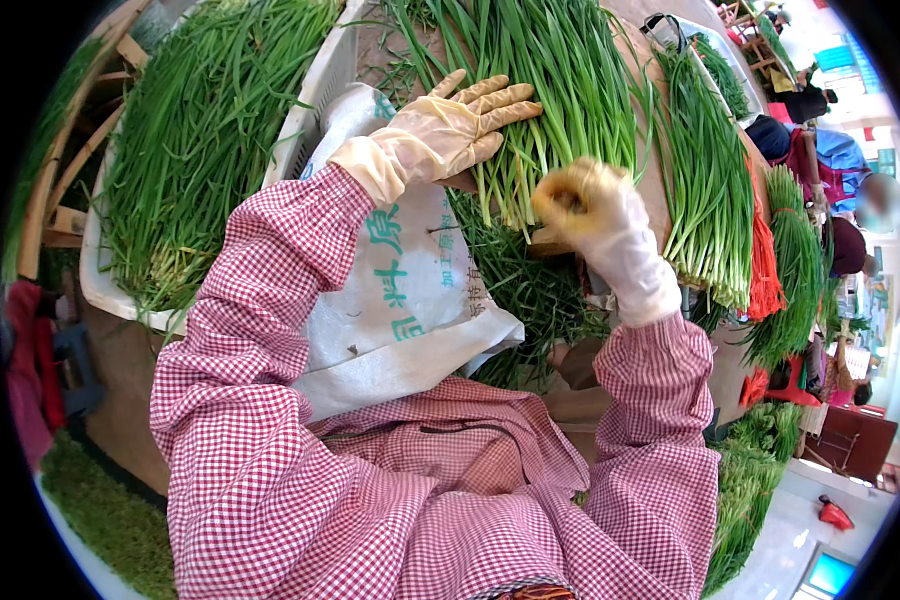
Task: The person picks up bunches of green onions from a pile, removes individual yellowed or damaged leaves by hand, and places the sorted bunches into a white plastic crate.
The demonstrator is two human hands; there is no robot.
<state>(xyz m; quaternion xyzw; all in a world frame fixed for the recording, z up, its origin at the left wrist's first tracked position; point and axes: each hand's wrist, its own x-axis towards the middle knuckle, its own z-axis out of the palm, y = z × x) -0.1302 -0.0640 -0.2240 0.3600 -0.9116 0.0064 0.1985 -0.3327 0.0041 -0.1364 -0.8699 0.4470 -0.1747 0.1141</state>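
A thick pile of Chinese chives point(560, 80) lies on the brown work surface before me, its pale stem ends toward me. My left hand point(438, 132), in a cream glove, rests open on the pile's left side with fingers spread. My right hand point(610, 225), gloved too, is at the pile's lower right, just off the stem ends. Its thumb and fingers curl into a ring and are smeared by motion; whether anything is between them I cannot make out. Below the stem ends, loose dark green leaves point(535, 290) hang beside a white woven sack point(370, 300) over my lap.
At left, a white plastic crate point(305, 110) is heaped with chives. Another chive bunch point(705, 190) lies to the right, beside red ties point(763, 265). More bundles point(795, 260) stand farther right. Other people point(830, 170) sit in the right background.
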